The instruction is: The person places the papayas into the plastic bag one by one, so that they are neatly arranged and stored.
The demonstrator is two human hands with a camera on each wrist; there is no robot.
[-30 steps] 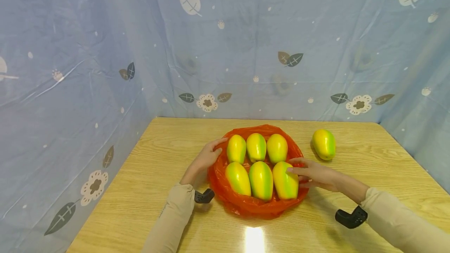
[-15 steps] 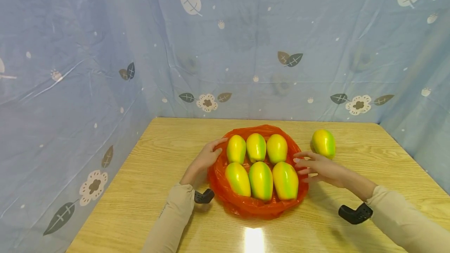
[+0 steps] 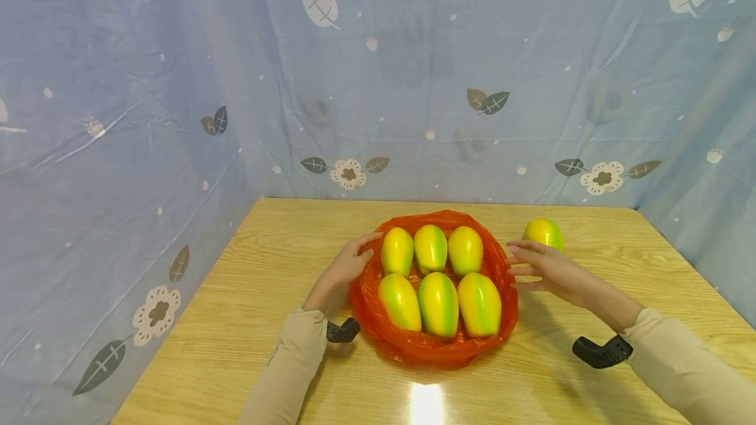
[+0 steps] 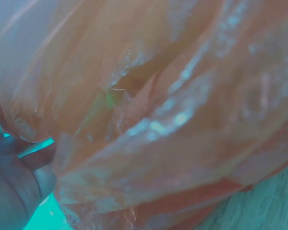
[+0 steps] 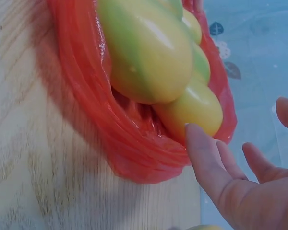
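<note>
Several yellow-green mangoes (image 3: pixel 438 305) lie in two rows inside a red plastic bag (image 3: pixel 407 346) whose mouth is spread wide. My left hand (image 3: pixel 348 261) rests against the bag's left rim with extended fingers; in the left wrist view the wrinkled plastic partly covers its fingers (image 4: pixel 41 155). To the right of the bag, my right hand (image 3: pixel 552 273) has its fingers apart and holds nothing. Its fingertips are just beside the bag's right rim. A loose mango (image 3: pixel 543 232) sits on the table beyond it, its lower part hidden by that hand.
The wooden table (image 3: pixel 260 281) runs back to a blue patterned cloth (image 3: pixel 413 71) hanging behind it and along the sides. Each wrist carries a black device (image 3: pixel 601 351).
My right hand has drawn away from the bag's front-right mango, moving right and back toward the loose mango, which it now partly covers. The left hand stays at the rim.
</note>
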